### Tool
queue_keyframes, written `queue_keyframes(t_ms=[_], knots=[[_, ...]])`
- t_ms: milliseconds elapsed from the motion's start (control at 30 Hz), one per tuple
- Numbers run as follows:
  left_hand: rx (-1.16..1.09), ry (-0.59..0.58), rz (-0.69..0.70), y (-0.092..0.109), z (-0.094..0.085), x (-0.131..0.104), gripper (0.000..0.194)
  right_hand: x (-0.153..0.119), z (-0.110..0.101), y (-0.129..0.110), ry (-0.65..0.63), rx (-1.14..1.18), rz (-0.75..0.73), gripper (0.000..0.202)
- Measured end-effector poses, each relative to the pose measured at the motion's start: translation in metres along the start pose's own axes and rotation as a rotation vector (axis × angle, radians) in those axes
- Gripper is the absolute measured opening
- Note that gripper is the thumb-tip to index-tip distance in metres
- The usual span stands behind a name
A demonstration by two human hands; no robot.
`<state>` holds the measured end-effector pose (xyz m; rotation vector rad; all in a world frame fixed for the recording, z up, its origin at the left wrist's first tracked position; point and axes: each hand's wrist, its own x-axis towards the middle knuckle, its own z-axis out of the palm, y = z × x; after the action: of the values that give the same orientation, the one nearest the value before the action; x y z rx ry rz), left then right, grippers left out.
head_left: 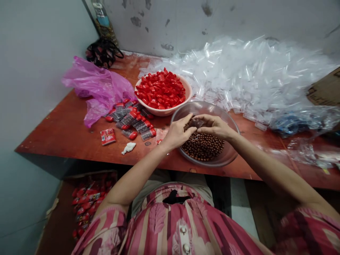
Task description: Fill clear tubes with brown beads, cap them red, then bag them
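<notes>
A grey, see-through bowl [230, 150] stands near the table's front edge, part filled with round brown beads [204, 147]. Over the beads, my left hand [179, 132] and my right hand [215, 126] come together around a small clear plastic container [197, 123]. Thumb and fingers of each hand are bent in around it, and they hide much of its outline. Whether beads are inside it I cannot make out. Behind this bowl is a pale pink bowl [189, 92] heaped with red plastic caps [160, 88]. Left of my hands lie several bead-filled containers with red caps [138, 122].
A large pile of clear plastic containers [244, 71] spreads along the wall. Pink plastic bag [103, 85], dark patterned bag [103, 53], red packet [108, 136] and white crumpled scrap [129, 148] lie at left. A cardboard box [325, 88] stands right. Red-capped containers [89, 202] fill a box below.
</notes>
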<state>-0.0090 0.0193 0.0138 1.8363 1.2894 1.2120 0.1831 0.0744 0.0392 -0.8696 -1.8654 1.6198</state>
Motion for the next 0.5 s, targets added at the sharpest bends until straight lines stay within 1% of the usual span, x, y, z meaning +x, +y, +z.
queue_keyframes(t_ms=[67,133,233,333,400,500], knots=[[-0.114,-0.063,-0.04,0.002,0.005,0.003,0.05,-0.004,-0.002,0.0,0.038,-0.013,-0.04,0.044],[-0.233,-0.073,-0.049,-0.001,0.01,0.006,0.047,-0.008,-0.004,-0.001,0.063,-0.084,-0.066,0.046],[-0.37,-0.092,-0.058,-0.005,0.014,0.009,0.045,-0.014,-0.01,-0.004,0.082,-0.306,-0.128,0.048],[-0.425,-0.132,-0.07,-0.006,0.013,0.009,0.043,-0.016,-0.016,-0.008,0.08,-0.59,-0.241,0.035],[-0.426,-0.12,-0.077,-0.005,0.012,0.008,0.039,-0.017,-0.019,-0.01,0.062,-0.711,-0.3,0.027],[-0.436,-0.065,-0.104,-0.005,0.013,0.007,0.034,-0.016,-0.019,-0.012,0.045,-0.766,-0.326,0.023]])
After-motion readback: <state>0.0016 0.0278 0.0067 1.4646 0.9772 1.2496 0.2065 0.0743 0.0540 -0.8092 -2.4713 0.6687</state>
